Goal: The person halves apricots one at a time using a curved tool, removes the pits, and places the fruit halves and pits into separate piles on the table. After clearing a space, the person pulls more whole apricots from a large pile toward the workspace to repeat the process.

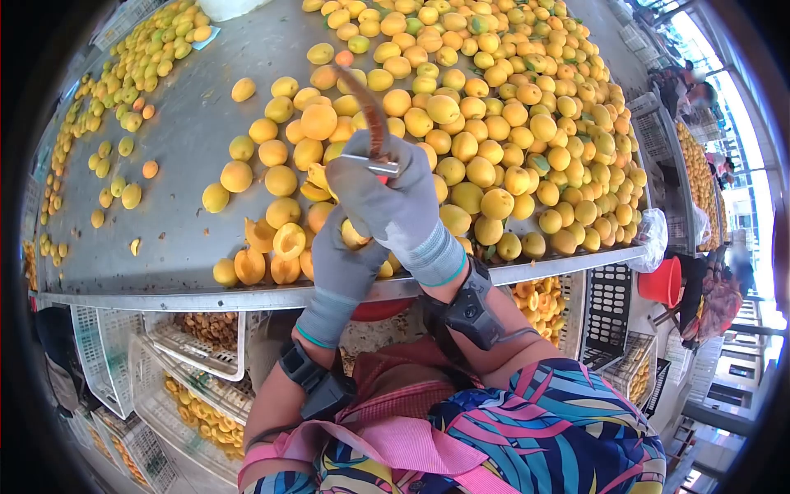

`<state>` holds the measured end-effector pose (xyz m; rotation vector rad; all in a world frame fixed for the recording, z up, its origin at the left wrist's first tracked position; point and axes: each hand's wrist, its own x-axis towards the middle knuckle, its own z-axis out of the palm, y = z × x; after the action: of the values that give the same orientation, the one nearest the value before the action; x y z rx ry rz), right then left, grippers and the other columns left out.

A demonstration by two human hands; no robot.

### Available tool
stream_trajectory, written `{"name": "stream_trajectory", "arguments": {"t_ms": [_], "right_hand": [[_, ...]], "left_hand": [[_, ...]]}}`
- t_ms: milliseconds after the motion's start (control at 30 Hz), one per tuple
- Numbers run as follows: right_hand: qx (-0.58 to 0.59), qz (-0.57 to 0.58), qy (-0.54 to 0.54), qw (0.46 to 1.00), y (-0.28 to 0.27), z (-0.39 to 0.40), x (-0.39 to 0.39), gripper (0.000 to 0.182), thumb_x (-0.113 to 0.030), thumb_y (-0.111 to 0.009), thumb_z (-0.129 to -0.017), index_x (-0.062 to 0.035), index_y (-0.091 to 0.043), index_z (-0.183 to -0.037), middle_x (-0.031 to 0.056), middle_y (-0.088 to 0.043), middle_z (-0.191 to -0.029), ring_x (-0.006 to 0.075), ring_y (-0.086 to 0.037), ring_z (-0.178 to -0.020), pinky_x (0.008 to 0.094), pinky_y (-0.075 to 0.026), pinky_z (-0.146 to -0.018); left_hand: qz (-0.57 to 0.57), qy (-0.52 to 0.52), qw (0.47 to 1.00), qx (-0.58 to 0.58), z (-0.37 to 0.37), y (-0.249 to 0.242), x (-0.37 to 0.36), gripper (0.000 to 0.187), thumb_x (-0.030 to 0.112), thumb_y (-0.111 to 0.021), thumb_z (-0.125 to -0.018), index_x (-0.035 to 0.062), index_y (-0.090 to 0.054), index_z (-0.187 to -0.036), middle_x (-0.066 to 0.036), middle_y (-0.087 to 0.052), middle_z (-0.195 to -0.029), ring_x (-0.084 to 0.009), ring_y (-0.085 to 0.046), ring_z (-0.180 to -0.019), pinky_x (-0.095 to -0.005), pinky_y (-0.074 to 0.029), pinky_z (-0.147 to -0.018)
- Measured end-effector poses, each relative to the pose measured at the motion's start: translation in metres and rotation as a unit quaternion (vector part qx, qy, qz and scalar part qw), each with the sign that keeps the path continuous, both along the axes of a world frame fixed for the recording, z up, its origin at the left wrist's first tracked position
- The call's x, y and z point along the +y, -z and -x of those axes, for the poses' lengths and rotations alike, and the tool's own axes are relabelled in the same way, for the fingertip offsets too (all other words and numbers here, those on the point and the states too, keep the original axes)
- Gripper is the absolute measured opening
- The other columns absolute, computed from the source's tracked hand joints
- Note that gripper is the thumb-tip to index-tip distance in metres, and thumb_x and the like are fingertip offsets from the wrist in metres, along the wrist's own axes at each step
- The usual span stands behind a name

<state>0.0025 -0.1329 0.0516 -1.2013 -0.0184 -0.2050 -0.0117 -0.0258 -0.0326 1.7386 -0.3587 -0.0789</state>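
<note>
Both hands wear grey gloves and are close together over the front edge of the metal table (189, 148). My right hand (387, 189) is closed round a knife (370, 111) with a curved, brownish blade that points up and away. Just below and left of it, my left hand (341, 259) is curled around a yellow apricot (354, 236), mostly hidden by the gloves. Halved apricots (289, 241) lie cut side up left of my left hand, among whole ones. A large heap of whole apricots (502, 123) spreads behind and to the right.
Greener apricots (140, 62) lie at the far left. Under the table edge are white crates (193, 403) of halved fruit and a black crate (607, 313). A red bucket (661, 281) stands at the right, near another person (716, 300).
</note>
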Motion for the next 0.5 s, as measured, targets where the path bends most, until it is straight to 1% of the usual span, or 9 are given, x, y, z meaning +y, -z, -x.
{"name": "stream_trajectory", "arguments": {"t_ms": [67, 100, 133, 167, 233, 267, 333, 433, 500], "right_hand": [[-0.004, 0.041, -0.057, 0.998, -0.001, -0.002, -0.001, 0.016, -0.015, -0.071, -0.079, -0.0027, -0.060, -0.082, -0.0066, -0.053, -0.068, 0.0003, -0.044, -0.063, 0.0189, -0.036, -0.053], [-0.004, 0.041, -0.057, 0.998, 0.002, -0.003, -0.002, 0.016, -0.015, -0.071, -0.079, -0.0027, -0.060, -0.082, -0.0066, -0.053, -0.068, 0.0003, -0.044, -0.063, 0.0189, -0.036, -0.053], [-0.015, 0.024, -0.070, 0.997, 0.008, -0.004, -0.003, 0.015, -0.014, -0.070, -0.079, -0.0030, -0.059, -0.081, -0.0069, -0.052, -0.067, 0.0004, -0.044, -0.062, 0.0190, -0.036, -0.052], [-0.026, 0.008, -0.084, 0.996, 0.011, -0.005, -0.004, 0.014, -0.013, -0.069, -0.079, -0.0033, -0.059, -0.079, -0.0071, -0.052, -0.066, 0.0005, -0.044, -0.062, 0.0191, -0.036, -0.052], [-0.017, -0.014, -0.110, 0.994, 0.005, -0.001, -0.007, 0.014, -0.013, -0.068, -0.080, -0.0035, -0.058, -0.079, -0.0072, -0.051, -0.066, 0.0006, -0.044, -0.062, 0.0189, -0.036, -0.052], [-0.011, -0.036, -0.135, 0.990, 0.003, 0.000, -0.009, 0.013, -0.012, -0.067, -0.080, -0.0036, -0.058, -0.078, -0.0073, -0.051, -0.066, 0.0008, -0.044, -0.062, 0.0188, -0.035, -0.052], [-0.010, -0.073, -0.128, 0.989, 0.003, 0.004, -0.011, 0.012, -0.012, -0.067, -0.080, -0.0036, -0.058, -0.078, -0.0070, -0.051, -0.067, 0.0010, -0.044, -0.062, 0.0187, -0.035, -0.052], [0.000, -0.125, -0.118, 0.985, 0.008, 0.004, -0.013, 0.011, -0.011, -0.067, -0.081, -0.0025, -0.060, -0.080, -0.0063, -0.052, -0.068, 0.0019, -0.046, -0.061, 0.0188, -0.036, -0.052], [0.007, -0.141, -0.118, 0.983, 0.009, 0.002, -0.003, 0.012, -0.011, -0.068, -0.080, -0.0013, -0.061, -0.081, -0.0057, -0.053, -0.068, 0.0026, -0.047, -0.060, 0.0190, -0.038, -0.052]], "left_hand": [[-0.007, 0.022, 1.000, -0.001, -0.004, 0.004, 0.003, 0.041, 0.014, -0.076, -0.069, 0.0038, -0.056, -0.102, -0.008, -0.065, -0.089, -0.0170, -0.063, -0.079, -0.0293, -0.050, -0.071], [-0.004, 0.059, 0.998, 0.017, -0.007, 0.005, 0.005, 0.040, 0.014, -0.077, -0.069, 0.0040, -0.057, -0.102, -0.008, -0.066, -0.089, -0.0167, -0.064, -0.080, -0.0293, -0.051, -0.071], [-0.001, 0.096, 0.995, 0.037, -0.009, 0.006, 0.007, 0.039, 0.015, -0.077, -0.069, 0.0042, -0.058, -0.102, -0.008, -0.066, -0.090, -0.0163, -0.064, -0.081, -0.0293, -0.051, -0.071], [0.000, 0.096, 0.995, 0.038, -0.009, 0.006, 0.009, 0.039, 0.015, -0.077, -0.069, 0.0042, -0.058, -0.102, -0.008, -0.066, -0.090, -0.0163, -0.064, -0.081, -0.0293, -0.051, -0.071], [0.033, 0.157, 0.978, 0.134, -0.010, -0.002, 0.013, 0.035, 0.014, -0.076, -0.071, 0.0040, -0.060, -0.100, -0.006, -0.067, -0.089, -0.0139, -0.063, -0.081, -0.0279, -0.050, -0.072], [0.033, 0.156, 0.978, 0.134, -0.010, -0.008, 0.014, 0.035, 0.014, -0.076, -0.071, 0.0040, -0.060, -0.100, -0.006, -0.067, -0.089, -0.0139, -0.063, -0.081, -0.0279, -0.050, -0.072], [0.060, 0.214, 0.953, 0.204, -0.011, -0.022, 0.015, 0.028, 0.012, -0.074, -0.074, 0.0041, -0.062, -0.098, -0.004, -0.067, -0.087, -0.0114, -0.062, -0.080, -0.0268, -0.050, -0.072], [0.046, 0.242, 0.941, 0.231, -0.011, -0.027, 0.017, 0.026, 0.011, -0.073, -0.075, 0.0044, -0.063, -0.099, -0.002, -0.067, -0.092, -0.0087, -0.061, -0.081, -0.0254, -0.049, -0.072], [0.074, 0.224, 0.949, 0.208, -0.009, -0.024, 0.013, 0.025, 0.013, -0.072, -0.076, 0.0047, -0.064, -0.098, -0.003, -0.067, -0.092, -0.0113, -0.062, -0.083, -0.0276, -0.049, -0.074]]}}
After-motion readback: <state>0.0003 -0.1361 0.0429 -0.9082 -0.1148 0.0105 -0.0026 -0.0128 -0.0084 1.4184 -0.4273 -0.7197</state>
